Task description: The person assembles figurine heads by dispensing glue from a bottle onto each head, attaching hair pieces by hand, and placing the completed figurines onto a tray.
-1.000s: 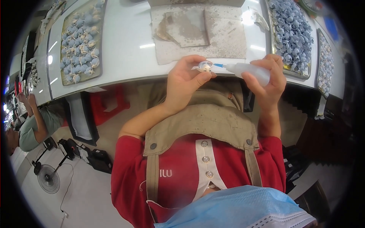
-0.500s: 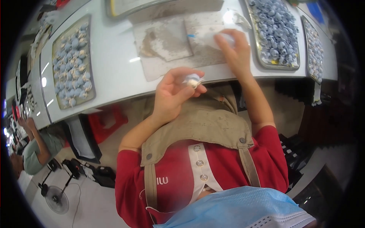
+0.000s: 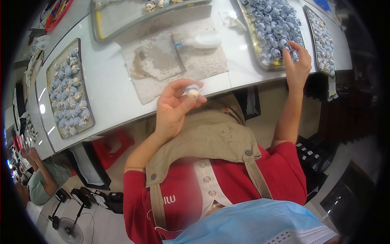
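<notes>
Between the thumb and fingers of my left hand (image 3: 172,107) is a small doll head (image 3: 193,92), cream-faced with a pale blue-grey cap-like part; it is held above the table's front edge. My right hand (image 3: 299,63) reaches over the near right corner of a tray (image 3: 266,67) heaped with small blue-grey curved pieces (image 3: 276,30). Its thumb and forefinger are curved and a little apart, down at the pieces. A white squeeze bottle (image 3: 205,40) with a blue tip lies on a stained board (image 3: 158,59) in front of me.
To the left, a tray (image 3: 90,110) carries many blue-and-cream heads. Another tray (image 3: 96,30) stands at the far side. On the far right is a narrower tray (image 3: 332,73) of small parts. A crumpled white tissue (image 3: 232,21) lies near the bottle. Another person's arm (image 3: 44,175) shows far left.
My right hand has put the squeeze bottle down on the board and moved right to the heaped tray. My left hand still holds the doll head. The view has shifted.
</notes>
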The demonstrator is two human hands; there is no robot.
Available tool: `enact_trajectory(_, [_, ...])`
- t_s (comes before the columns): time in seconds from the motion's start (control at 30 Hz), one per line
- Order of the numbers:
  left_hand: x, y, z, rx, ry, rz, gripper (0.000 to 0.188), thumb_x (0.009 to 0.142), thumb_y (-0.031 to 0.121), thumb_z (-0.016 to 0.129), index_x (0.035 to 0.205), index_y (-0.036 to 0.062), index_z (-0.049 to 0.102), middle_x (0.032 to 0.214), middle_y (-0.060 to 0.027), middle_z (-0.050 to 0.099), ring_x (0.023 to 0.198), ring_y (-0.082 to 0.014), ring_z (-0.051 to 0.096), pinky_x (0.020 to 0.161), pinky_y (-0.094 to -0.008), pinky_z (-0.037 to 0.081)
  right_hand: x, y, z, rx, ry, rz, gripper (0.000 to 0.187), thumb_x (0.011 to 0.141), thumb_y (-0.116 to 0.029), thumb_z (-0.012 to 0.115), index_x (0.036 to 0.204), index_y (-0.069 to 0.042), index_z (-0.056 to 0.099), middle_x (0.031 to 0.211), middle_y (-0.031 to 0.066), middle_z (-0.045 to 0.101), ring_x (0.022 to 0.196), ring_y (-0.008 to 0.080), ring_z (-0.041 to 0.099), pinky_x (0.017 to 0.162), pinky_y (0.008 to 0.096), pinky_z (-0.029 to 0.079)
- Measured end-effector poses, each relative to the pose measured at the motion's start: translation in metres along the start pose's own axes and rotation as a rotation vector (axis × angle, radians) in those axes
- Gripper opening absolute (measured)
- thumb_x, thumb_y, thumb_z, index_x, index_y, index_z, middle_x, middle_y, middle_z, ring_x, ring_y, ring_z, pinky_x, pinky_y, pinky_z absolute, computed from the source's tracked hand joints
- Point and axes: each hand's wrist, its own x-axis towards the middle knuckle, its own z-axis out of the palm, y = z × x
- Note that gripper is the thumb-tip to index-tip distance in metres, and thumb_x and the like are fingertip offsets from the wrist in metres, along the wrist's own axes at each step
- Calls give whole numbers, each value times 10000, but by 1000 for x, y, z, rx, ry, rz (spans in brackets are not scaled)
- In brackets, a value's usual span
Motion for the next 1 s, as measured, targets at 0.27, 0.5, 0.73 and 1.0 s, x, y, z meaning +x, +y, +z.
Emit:
enact_trajectory(0.27, [0, -8, 11, 12, 14, -28, 361, 829, 42, 602, 1165, 28, 472, 1145, -132, 539, 885, -182, 594, 774, -268, 472, 4, 17, 11, -112, -84, 30, 241, 681, -203, 714, 883, -90, 646, 821, 69, 637, 782, 237, 581, 697, 332, 449])
enact_trajectory(0.5, [4, -18, 11, 67, 80, 32, 419, 826, 12, 599, 1220, -8, 461, 1139, -108, 542, 934, -178, 587, 826, -267, 458, -16, -62, 7, 415, -37, -59, 294, 624, -90, 765, 871, -37, 616, 835, 84, 623, 770, 206, 587, 701, 294, 455])
enact_trajectory(0.73, [-1, -19, 9, 32, 41, 66, 418, 871, 58, 564, 1256, -24, 425, 1126, -97, 550, 974, -165, 563, 861, -272, 444, -51, -145, -4, 650, -404, -351, 338, 564, -104, 800, 840, -77, 606, 822, 38, 590, 745, 200, 541, 723, 306, 376])
enact_trajectory(1.0, [-7, -17, 1, 107, 47, 127, 381, 897, 91, 521, 1245, -34, 428, 1120, -138, 565, 986, -179, 569, 883, -314, 452, -55, -158, 1, 571, -419, -363, 279, 614, -180, 766, 848, -152, 617, 771, -38, 572, 734, 139, 509, 711, 326, 271])
